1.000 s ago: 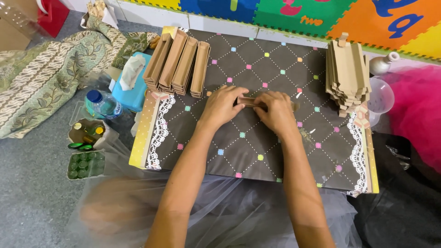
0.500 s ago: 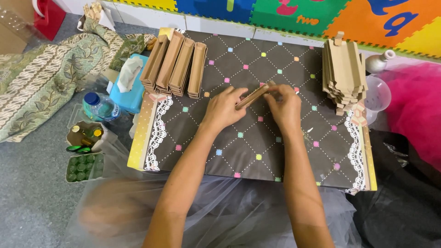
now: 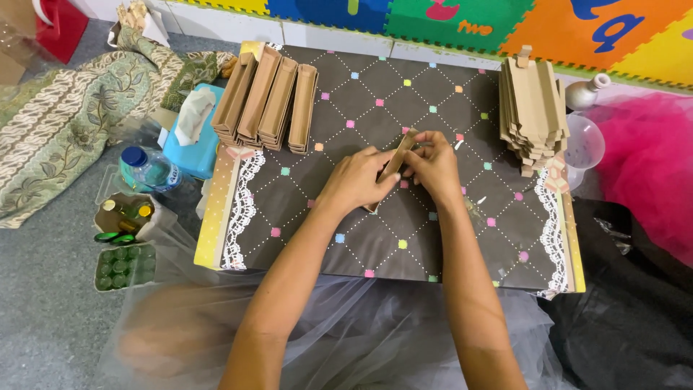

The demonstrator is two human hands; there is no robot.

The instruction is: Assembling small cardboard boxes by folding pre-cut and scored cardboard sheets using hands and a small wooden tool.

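Observation:
A long brown cardboard piece, folded into a narrow tray shape, stands tilted over the middle of a low table with a dark dotted cloth. My left hand grips its lower part from the left. My right hand pinches its upper end from the right. Several finished folded cardboard trays lie side by side at the table's far left. A stack of flat cardboard blanks sits at the far right.
Left of the table on the grey floor are a blue tissue box, a water bottle, a small box of bottles and a green tray. Patterned fabric lies far left. Pink tulle lies right, foam mats behind.
The cardboard piece lay flat under both hands a second ago. It is now lifted and turned on end, angled up toward the far side, with both hands closed around it.

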